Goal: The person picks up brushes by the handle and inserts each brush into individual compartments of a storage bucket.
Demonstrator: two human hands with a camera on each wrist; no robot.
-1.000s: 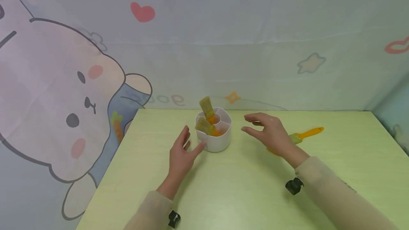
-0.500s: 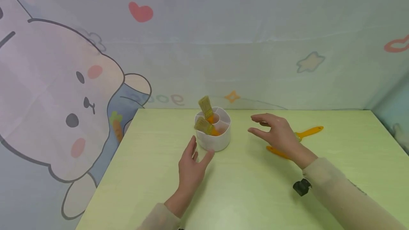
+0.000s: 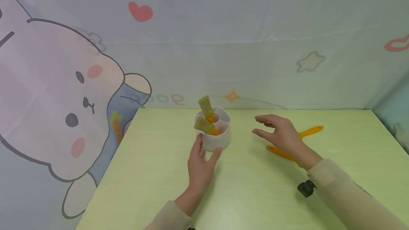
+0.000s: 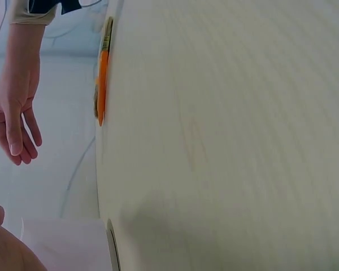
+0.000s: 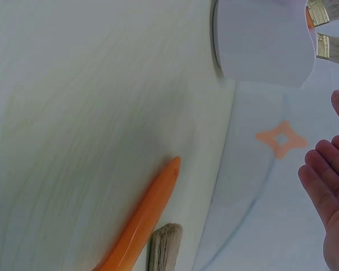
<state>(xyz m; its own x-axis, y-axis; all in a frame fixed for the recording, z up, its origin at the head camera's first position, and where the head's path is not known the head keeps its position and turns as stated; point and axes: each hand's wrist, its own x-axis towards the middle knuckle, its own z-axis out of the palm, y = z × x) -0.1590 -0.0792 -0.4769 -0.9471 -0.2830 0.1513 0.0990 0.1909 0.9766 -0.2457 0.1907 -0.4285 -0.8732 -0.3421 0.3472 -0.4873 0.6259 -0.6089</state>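
Observation:
A white round container (image 3: 220,142) with divided compartments stands toward the back of the table. Two paintbrushes lean in it bristles up, one (image 3: 205,106) behind the other (image 3: 203,126). My left hand (image 3: 200,169) is at the container's front, thumb and fingers spread, fingertips overlapping its wall in the head view. To the right, my right hand (image 3: 284,136) hovers with relaxed fingers and holds nothing. Beyond and under it lie two more paintbrushes with orange handles, one handle (image 3: 311,131) pointing right, the other (image 3: 279,152) pointing left; the hand and wrist hide their bristles.
The pale yellow-green table (image 3: 143,173) ends at a back edge against a printed cloth (image 3: 223,63) with a cartoon animal. In the right wrist view, an orange handle (image 5: 144,217) and a bristle head (image 5: 166,245) lie close together on the table.
My left hand has shifted right along the container's front. My right hand has drawn back to the right, away from the container, uncovering more of the left-pointing handle.

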